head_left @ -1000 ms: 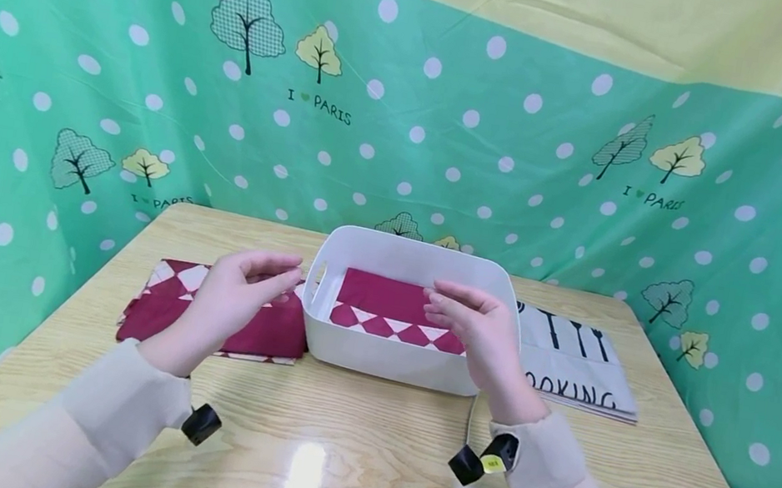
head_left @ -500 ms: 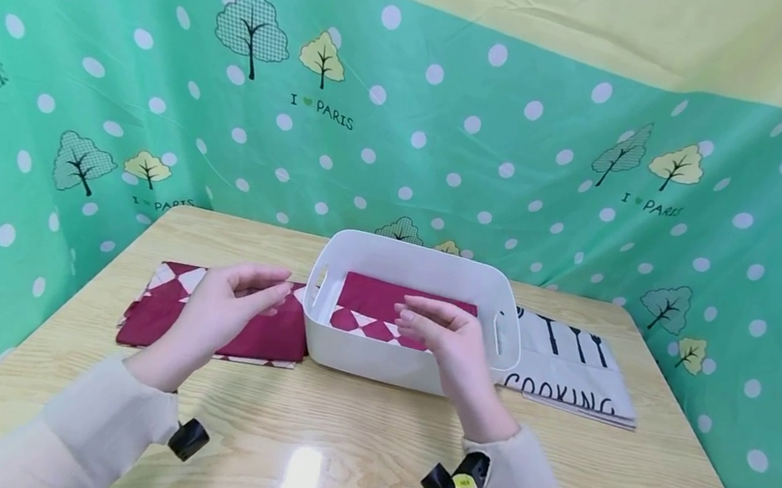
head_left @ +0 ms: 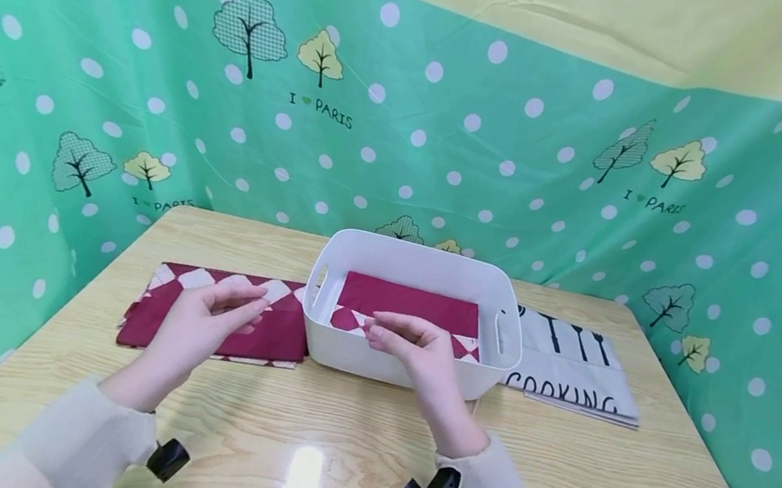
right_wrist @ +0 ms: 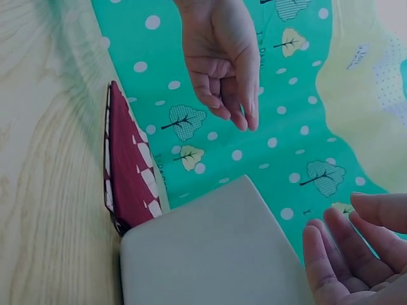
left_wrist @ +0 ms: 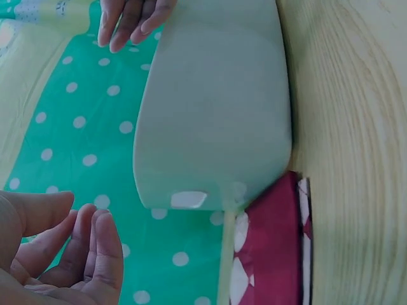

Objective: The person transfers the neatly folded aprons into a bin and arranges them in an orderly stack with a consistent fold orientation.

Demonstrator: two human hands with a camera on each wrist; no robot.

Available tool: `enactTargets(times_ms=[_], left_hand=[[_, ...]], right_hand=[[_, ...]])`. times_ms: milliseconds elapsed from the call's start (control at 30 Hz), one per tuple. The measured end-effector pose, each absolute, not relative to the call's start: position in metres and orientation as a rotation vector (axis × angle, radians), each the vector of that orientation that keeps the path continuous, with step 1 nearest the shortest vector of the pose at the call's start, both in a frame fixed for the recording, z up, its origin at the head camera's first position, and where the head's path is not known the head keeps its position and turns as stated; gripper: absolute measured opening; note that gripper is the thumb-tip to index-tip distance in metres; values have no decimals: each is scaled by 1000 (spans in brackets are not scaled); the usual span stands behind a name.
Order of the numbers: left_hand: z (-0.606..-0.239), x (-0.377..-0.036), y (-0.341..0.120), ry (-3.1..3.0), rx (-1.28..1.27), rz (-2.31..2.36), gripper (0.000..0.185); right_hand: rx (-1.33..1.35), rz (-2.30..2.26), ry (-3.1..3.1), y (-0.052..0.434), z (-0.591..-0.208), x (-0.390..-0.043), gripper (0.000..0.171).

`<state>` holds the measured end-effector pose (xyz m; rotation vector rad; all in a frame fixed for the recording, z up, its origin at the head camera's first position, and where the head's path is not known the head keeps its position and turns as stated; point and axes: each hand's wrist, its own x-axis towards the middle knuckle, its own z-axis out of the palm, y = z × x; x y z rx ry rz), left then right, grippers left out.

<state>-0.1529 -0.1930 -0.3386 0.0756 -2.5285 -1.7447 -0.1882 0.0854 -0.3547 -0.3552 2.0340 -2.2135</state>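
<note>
My left hand (head_left: 200,325) hovers in front of a folded maroon cloth with white diamonds (head_left: 265,326), fingers loosely bent and nothing between them. In the left wrist view that hand (left_wrist: 70,254) shows a gap between thumb and fingers. My right hand (head_left: 423,358) is raised at the near side of a white plastic basket (head_left: 343,359), overlapping its rim in the head view. Its fingers are relaxed and bare, as the right wrist view shows of this hand (right_wrist: 356,254). Inside the basket lies another maroon cloth with a diamond border (head_left: 413,302), partly hidden by the right hand.
Right of the basket lies a folded light grey cloth (head_left: 570,364) printed with utensils and lettering. All stand on a wooden table (head_left: 552,487). A green dotted curtain (head_left: 404,153) hangs behind and along both sides.
My right hand has moved left and toward me, from the basket's right end to its middle front. My left hand has drawn slightly left and down. The cloths and basket stay put.
</note>
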Motion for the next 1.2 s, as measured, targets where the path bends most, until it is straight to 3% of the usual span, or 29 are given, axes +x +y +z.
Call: enactTargets(times_ms=[1200], left_hand=[[-382,-146,-219,-2498,287,-1825,53]], right_hand=[[-528,-2097,1930,43,-387,-165,37]])
